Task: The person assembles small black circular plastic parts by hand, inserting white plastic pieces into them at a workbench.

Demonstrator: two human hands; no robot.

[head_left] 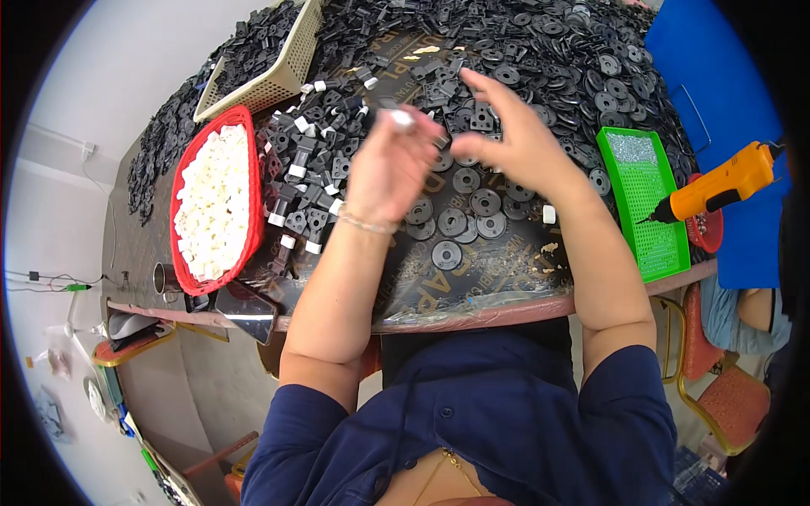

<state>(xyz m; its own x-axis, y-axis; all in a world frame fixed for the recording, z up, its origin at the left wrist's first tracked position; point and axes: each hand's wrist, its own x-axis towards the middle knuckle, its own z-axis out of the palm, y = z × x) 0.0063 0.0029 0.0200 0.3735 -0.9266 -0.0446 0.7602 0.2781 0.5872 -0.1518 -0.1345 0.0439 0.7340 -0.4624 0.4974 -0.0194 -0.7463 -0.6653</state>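
My left hand (390, 165) is raised above the table with fingers curled around a small white plastic cap (402, 119) at its fingertips. My right hand (511, 135) is close beside it, fingers spread, pinching a small black plastic piece (443, 142) toward the left hand. Under both hands lie black round discs (468, 212) and black square clips with white caps (302, 173) on a dark printed sheet (498, 270).
A red basket (251, 236) of white caps stands at the left, a cream basket (291, 72) of black parts behind it. A green tray (658, 244) and an orange power screwdriver (726, 185) lie at the right. Heaps of black parts (557, 42) cover the far table.
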